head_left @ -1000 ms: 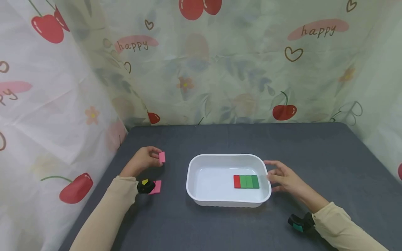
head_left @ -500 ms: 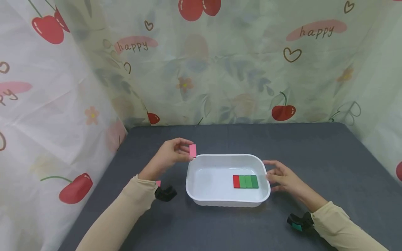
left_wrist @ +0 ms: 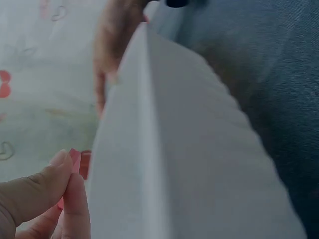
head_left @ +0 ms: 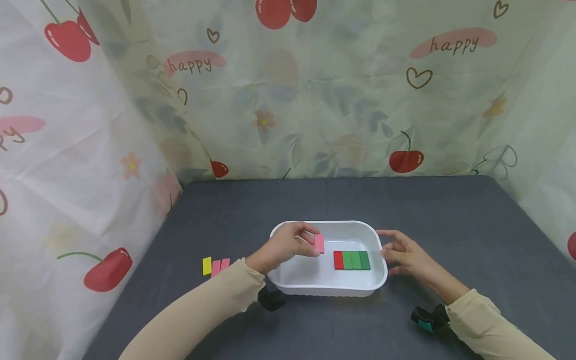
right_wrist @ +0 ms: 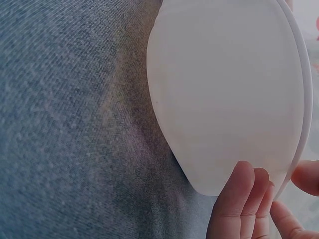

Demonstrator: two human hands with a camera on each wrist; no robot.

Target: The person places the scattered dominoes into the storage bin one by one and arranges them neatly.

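My left hand [head_left: 290,241] pinches a small pink tile [head_left: 319,244] between thumb and fingers, over the inside of a white rectangular tub [head_left: 326,291]. In the left wrist view the pink tile [left_wrist: 75,160] shows only partly, behind the fingertips. In the tub's right half lie a red tile [head_left: 338,260] and several green tiles [head_left: 356,260], side by side in a row. My right hand [head_left: 406,254] holds the tub's right end at the rim. In the right wrist view, several fingers [right_wrist: 234,199] lie against the outer wall, with another fingertip across the rim.
A yellow tile [head_left: 207,266] and two pink tiles [head_left: 216,268] lie on the dark table [head_left: 342,330] left of the tub, partly behind the left sleeve. Black wrist cameras [head_left: 431,318] hang below both wrists. A patterned curtain [head_left: 310,115] stands behind the table.
My left hand has carried the pink tile rightward from the table's left side to over the tub. The tiles left behind are now uncovered. The right hand stays at the tub.
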